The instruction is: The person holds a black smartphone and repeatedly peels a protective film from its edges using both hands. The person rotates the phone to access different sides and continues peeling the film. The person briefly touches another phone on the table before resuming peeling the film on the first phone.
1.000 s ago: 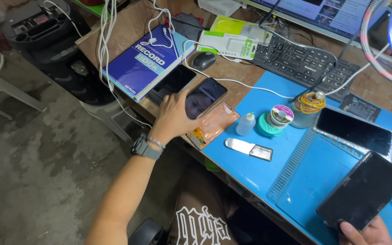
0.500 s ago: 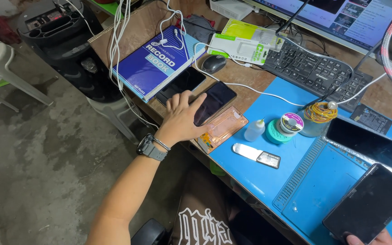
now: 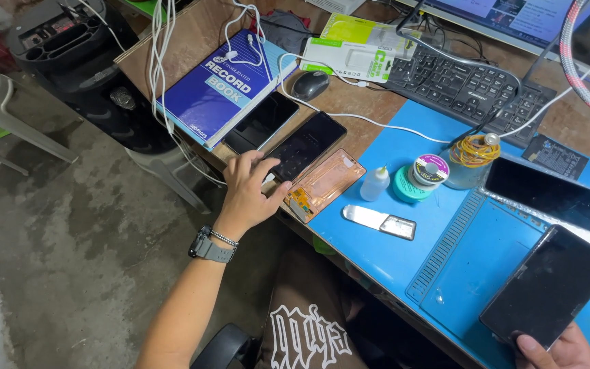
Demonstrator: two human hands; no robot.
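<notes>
The left hand (image 3: 247,195) rests open-fingered on a dark phone (image 3: 306,145) whose long axis runs up-right from it; the right hand (image 3: 554,348) grips another phone (image 3: 548,287).

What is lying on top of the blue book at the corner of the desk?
White cables with earphones lie across the blue book, and a dark phone overlaps its lower right corner. The left hand rests nearby on another phone. Whatever lies beneath the book is hidden.

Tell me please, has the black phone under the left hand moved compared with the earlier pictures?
Yes. The black phone was lifted in the left hand; it now lies flat on the table beside the copper-coloured panel, fingertips touching its near end.
</notes>
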